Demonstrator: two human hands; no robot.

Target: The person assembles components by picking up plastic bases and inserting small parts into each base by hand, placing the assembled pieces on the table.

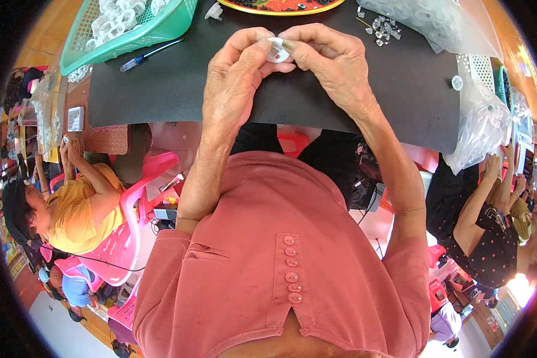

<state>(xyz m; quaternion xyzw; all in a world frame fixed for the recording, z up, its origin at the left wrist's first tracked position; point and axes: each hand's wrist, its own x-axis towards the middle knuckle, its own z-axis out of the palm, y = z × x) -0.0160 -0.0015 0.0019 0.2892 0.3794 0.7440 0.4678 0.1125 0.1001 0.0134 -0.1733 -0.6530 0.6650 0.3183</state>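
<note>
Pink fabric of the wearer's own buttoned shirt [280, 268] fills the lower middle of the view, with both bare forearms rising from it toward twelve o'clock. At the top centre, the left hand [235, 77] and the right hand [334, 65] meet over a black mat [161, 89] that covers the work table. Between them sits a small round white plastic disc [277, 49], pinched from both sides: the left thumb and forefinger grip its left edge, the right thumb and forefinger grip its right edge, and the remaining fingers curl loosely inward. At about eleven o'clock a green plastic basket [173, 24] holds many white plastic parts, and a blue-handled screwdriver [149, 55] lies on the mat just below it. At one o'clock a scatter of small clear pieces [382, 28] lies beside a clear plastic bag [429, 18] of similar parts. At nine o'clock a person in a yellow top [77, 209] sits on a pink plastic chair [137, 203]; at three o'clock another person in a dark dotted top [489, 238] raises an arm toward the table.
</note>
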